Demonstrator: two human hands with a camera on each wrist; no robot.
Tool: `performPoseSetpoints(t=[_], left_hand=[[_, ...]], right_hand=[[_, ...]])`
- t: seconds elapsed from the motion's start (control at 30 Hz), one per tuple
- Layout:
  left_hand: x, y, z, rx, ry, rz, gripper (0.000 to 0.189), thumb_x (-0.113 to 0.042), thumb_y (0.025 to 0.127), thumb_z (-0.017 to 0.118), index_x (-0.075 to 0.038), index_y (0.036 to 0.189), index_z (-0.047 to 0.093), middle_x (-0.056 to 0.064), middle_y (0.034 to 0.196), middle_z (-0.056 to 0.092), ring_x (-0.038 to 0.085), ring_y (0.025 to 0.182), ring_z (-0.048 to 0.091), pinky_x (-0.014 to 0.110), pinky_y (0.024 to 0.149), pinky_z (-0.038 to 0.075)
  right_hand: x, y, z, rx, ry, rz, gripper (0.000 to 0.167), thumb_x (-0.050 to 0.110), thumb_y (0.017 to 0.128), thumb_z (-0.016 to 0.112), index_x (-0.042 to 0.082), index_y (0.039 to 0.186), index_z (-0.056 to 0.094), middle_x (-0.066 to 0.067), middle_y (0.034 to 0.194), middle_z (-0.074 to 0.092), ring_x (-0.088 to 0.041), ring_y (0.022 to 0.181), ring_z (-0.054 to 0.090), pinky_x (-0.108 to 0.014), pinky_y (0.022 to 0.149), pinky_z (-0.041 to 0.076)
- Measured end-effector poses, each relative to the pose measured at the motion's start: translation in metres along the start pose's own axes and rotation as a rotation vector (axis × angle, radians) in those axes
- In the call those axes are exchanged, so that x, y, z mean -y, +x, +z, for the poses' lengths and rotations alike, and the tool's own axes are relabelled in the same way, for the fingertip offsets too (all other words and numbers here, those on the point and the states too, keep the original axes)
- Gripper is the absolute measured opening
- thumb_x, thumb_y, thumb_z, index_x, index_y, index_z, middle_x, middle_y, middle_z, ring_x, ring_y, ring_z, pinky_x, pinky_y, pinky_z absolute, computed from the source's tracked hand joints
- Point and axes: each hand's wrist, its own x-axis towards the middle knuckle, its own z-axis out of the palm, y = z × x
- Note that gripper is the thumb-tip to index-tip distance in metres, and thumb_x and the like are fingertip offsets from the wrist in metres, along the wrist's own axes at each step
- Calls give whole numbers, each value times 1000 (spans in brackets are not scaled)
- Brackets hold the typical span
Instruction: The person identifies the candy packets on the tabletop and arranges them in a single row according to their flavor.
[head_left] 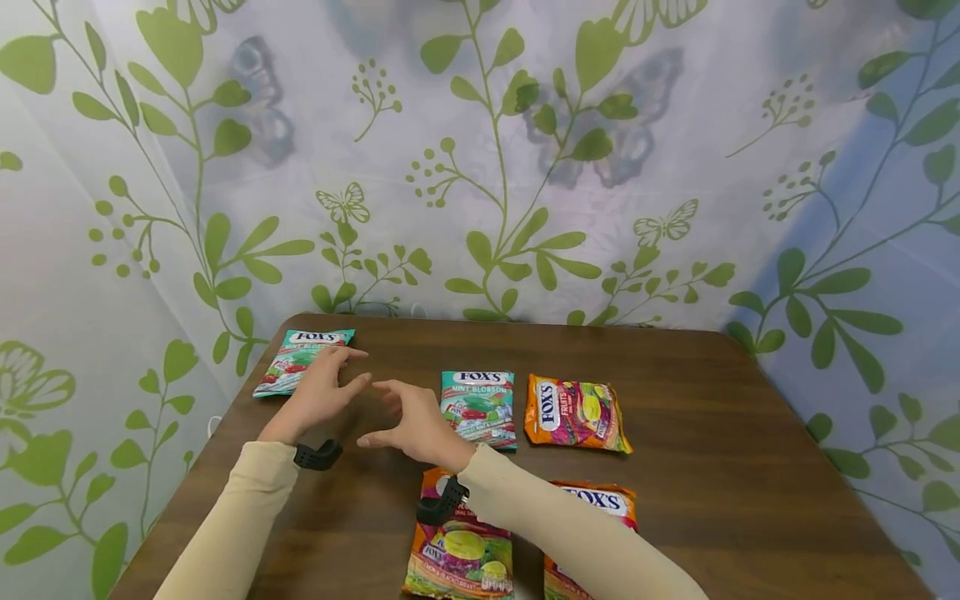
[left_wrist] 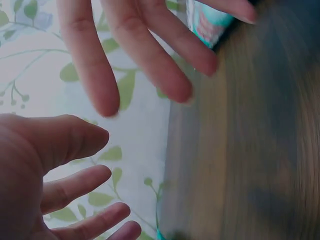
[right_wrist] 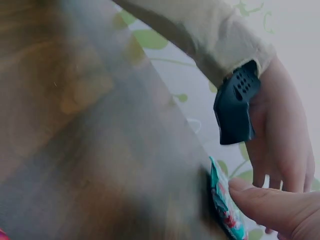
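My left hand (head_left: 322,392) hovers over the table's left side with its fingers spread, beside a teal FOX'S Mint Blossom candy bag (head_left: 288,367) that it partly covers in the head view. Facing it, the right hand (head_left: 420,423) has bent, parted fingers and nothing in its grasp. Just behind that hand lies a second teal candy bag (head_left: 480,408). In the right wrist view, the right thumb (right_wrist: 255,197) overlaps the edge of a teal bag (right_wrist: 225,205). Fingers of both hands show in the left wrist view, with a gap between them.
An orange FOX'S Fruits bag (head_left: 577,414) lies right of the middle teal bag. Nearer the front are another orange bag (head_left: 461,554) and one more (head_left: 626,508), partly hidden under the right forearm. A leaf-patterned curtain (head_left: 495,167) hangs behind the brown wooden table (head_left: 697,417).
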Motion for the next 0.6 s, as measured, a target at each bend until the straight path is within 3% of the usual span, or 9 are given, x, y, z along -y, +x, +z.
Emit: performPoseSetpoints(t=[0.33,0.53,0.6], left_hand=[[-16,0,7,60,-68,0,45,-21,111,68,3,147,59,31,146,54,52,136,53,70,105,48],[-21,0,14,97,-136,-10,51,-24,110,70,2,151,54,29,148,55,50,136,55,66,109,49],[-23,0,18,106,-163,-15,54,-26,110,70,2,152,53,28,149,55,49,136,55,64,109,50]], right_hand=[[5,-27,-6,8,0,-30,65,25,92,93,10,150,66,-13,136,71,-29,118,69,-31,92,58],[11,-43,-18,-5,85,-49,64,22,91,93,10,149,67,-11,139,70,-32,120,69,-22,81,59],[11,-49,-24,-8,123,-45,65,23,92,93,11,149,66,-11,140,69,-31,121,69,-23,83,60]])
